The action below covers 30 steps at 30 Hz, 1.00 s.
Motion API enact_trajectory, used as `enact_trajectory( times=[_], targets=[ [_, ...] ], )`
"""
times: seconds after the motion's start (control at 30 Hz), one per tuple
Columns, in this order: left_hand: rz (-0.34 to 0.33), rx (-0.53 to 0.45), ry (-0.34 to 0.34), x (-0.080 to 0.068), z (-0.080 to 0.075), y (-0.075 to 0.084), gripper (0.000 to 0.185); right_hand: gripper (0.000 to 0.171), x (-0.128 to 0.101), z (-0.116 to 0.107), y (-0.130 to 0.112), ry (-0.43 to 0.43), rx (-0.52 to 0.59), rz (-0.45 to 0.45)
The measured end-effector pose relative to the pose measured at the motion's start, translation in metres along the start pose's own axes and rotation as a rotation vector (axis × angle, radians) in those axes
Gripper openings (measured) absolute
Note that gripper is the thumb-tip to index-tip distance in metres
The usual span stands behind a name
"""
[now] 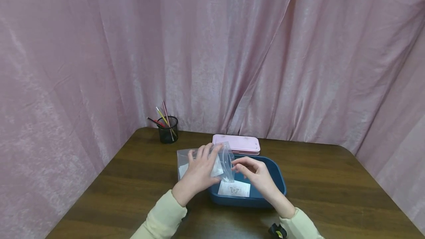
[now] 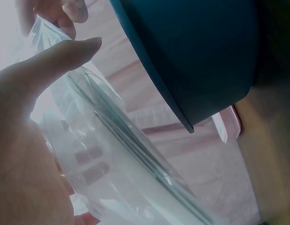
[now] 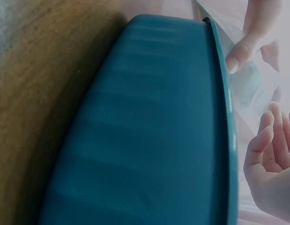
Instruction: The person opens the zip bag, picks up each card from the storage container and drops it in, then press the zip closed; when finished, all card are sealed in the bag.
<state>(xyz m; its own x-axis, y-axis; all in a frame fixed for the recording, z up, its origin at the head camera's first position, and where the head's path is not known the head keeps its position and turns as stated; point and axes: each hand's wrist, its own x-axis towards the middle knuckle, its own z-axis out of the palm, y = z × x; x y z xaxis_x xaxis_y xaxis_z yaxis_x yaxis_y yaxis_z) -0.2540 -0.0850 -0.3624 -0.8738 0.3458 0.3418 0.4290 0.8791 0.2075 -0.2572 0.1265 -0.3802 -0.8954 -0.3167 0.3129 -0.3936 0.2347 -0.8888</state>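
Observation:
My left hand grips a clear plastic bag, thumb on the near side and fingers spread across the top. White cards show through the bag, and their edges are stacked in the left wrist view. The bag's right end, with its opening strip, hangs over the left part of a blue bin. My right hand reaches over the bin, its fingertips pinched together at the bag's right edge. Below them, a white card with a butterfly picture lies in the bin.
Behind the bin lies a pink pencil case. A black mesh pen cup with pencils and other sticks stands at the back left of the brown wooden table. Pink curtains hang behind the table and along its sides.

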Motion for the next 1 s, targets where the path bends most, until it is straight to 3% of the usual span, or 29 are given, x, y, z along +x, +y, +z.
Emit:
enact_trajectory(
  times=[0.13,0.2,0.5,0.63,0.8,1.0],
  targets=[
    [0.000,-0.016,-0.010,0.001,0.000,-0.001,0.098,0.019,0.002,-0.012,-0.003,0.038,-0.043,-0.033],
    [-0.002,-0.021,-0.017,0.002,0.000,-0.001,0.098,0.017,0.005,-0.021,-0.006,0.040,-0.127,-0.054],
    [0.004,-0.026,-0.058,0.000,-0.001,-0.003,0.094,0.008,0.032,-0.042,-0.016,-0.209,-0.846,-0.335],
    [-0.002,-0.027,-0.065,0.001,-0.001,-0.001,0.093,0.007,0.039,-0.038,-0.010,-0.336,-1.050,-0.391],
    [0.006,-0.017,-0.058,0.000,0.001,-0.001,0.093,0.017,0.039,-0.022,-0.001,-0.517,-1.144,-0.346],
    [0.028,-0.002,-0.045,-0.001,0.003,0.000,0.093,0.050,0.044,-0.001,0.005,-0.652,-1.182,-0.144]
  ],
)
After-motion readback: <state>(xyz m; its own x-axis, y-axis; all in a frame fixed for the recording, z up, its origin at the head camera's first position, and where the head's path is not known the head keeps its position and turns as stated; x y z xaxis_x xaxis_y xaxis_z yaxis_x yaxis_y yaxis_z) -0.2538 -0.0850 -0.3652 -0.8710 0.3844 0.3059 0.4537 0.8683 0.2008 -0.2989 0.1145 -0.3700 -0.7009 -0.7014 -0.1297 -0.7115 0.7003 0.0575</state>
